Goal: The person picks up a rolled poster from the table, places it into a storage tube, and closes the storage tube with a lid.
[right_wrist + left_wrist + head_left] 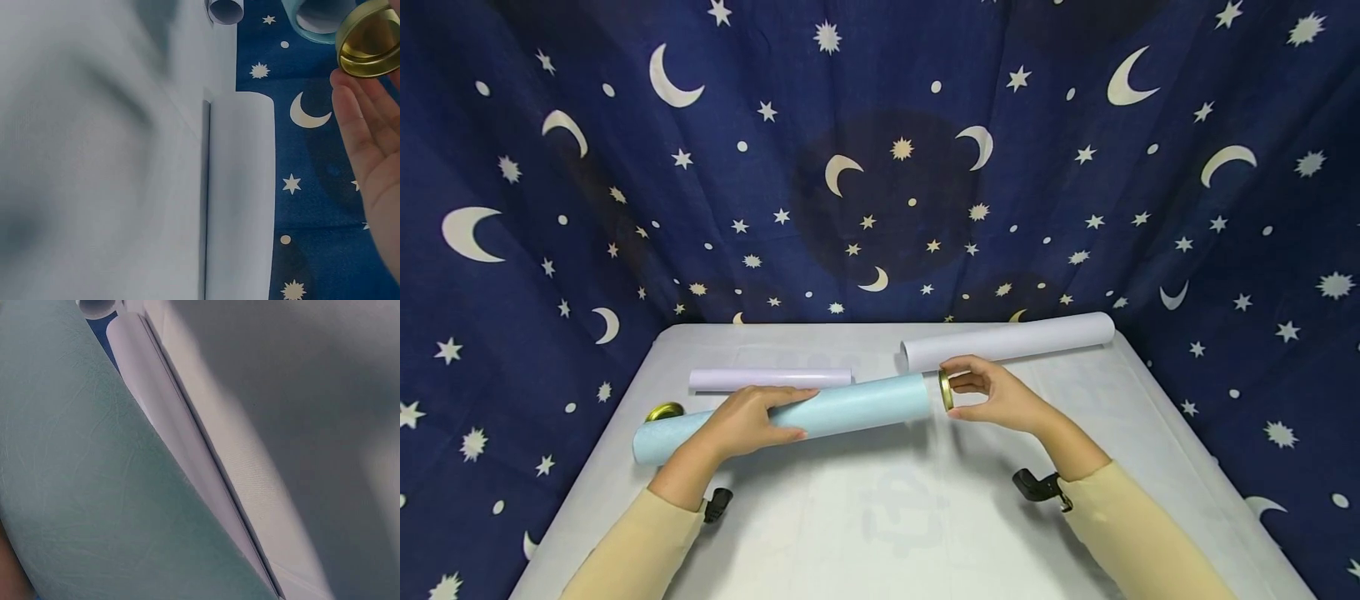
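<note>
A long light-blue tube (865, 405) lies across the front view, its right end slightly higher in the picture. My left hand (737, 427) grips it left of its middle, thumb on the near side and fingers over the top. Between the thumb and fingers of my right hand (1003, 398) is a round gold metal lid (946, 390), held upright just off the tube's right end. The right wrist view shows the lid's hollow side (370, 44) and, close by, the tube's open mouth (325, 19) with a white inside.
Behind the tube's left end sits a second gold lid (665, 410), partly hidden. A thin white paper roll (771, 380) lies behind the tube, and a thicker white roll (1015, 340) at the back right of the white table (880, 525). A star-patterned blue curtain (895, 208) surrounds the table.
</note>
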Action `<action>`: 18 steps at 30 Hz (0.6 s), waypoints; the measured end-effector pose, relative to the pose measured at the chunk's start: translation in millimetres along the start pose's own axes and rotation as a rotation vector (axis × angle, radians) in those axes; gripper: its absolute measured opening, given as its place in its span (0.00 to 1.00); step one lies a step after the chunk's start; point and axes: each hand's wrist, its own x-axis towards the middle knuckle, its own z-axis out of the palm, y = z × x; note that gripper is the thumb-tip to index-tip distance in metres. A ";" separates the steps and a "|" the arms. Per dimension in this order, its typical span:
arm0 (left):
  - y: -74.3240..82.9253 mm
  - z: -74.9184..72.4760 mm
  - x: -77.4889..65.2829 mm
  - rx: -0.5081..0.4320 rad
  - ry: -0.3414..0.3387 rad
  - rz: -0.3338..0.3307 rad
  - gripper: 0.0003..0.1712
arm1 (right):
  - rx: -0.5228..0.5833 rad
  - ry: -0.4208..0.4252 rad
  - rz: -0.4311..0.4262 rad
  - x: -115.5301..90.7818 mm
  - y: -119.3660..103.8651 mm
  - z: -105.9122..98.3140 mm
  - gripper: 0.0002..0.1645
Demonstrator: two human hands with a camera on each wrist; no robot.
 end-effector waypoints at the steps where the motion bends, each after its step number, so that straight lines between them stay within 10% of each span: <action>1: -0.1 0.5 -0.4 0.001 0.002 0.001 0.38 | 0.007 -0.006 0.003 0.9 1.0 1.0 0.40; 18: -0.5 4.8 -1.1 0.005 0.021 0.043 0.37 | 0.054 -0.058 0.033 9.8 2.6 12.2 0.39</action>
